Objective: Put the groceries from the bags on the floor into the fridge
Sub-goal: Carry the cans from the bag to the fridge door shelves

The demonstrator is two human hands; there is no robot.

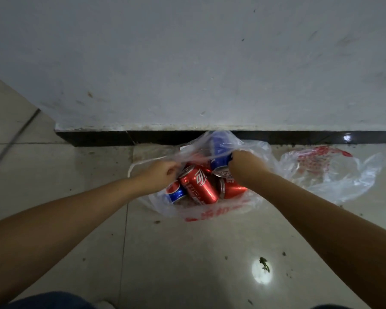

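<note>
Your left hand (163,172) pinches the bag (210,210) rim; keep it wide while your right hand (243,163), curled round the blue can (221,157), lifts straight up.

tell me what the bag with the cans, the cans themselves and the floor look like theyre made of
Bag: thin clear plastic film with red print; it crinkles and the cans show through.
Red can: likely aluminium, glossy printed coat with bright glints.
Floor: pale glazed tile, judging by its grout lines and a mirrored light spot.

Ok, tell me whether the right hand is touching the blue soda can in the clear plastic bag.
Touching. The head view shows the right hand with fingers curled round the blue soda can.
</note>
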